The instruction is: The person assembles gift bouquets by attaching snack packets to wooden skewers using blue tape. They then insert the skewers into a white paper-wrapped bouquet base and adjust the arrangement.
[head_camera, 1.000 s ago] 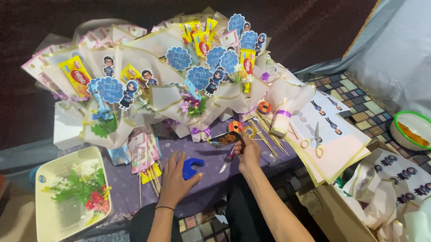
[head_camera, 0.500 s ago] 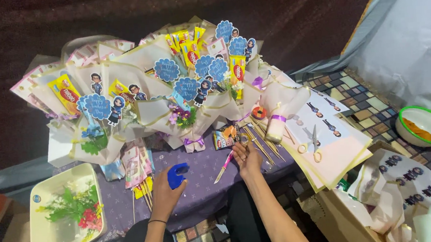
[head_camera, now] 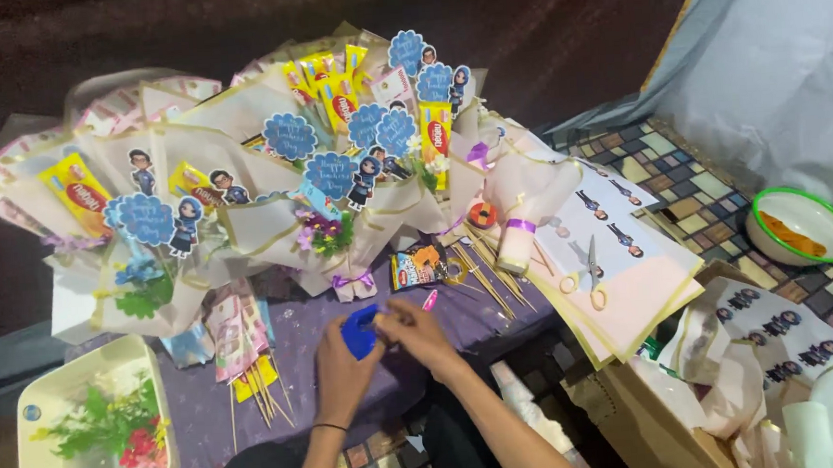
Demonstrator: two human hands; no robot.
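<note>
Your forearms are bare, with no sleeves reaching into view. A thin dark band circles the wrist below your left hand (head_camera: 343, 378). Your right hand (head_camera: 421, 332) wears no ring or band that shows.

Blue holder (head_camera: 359, 332), purple cloth (head_camera: 308, 351), green-rimmed bowl (head_camera: 802, 228)

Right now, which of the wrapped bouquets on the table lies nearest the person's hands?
The small bouquet with purple flowers and a lilac bow at its base, just above the left hand and the blue object. The other bouquets lie farther back or off to the sides.
</note>
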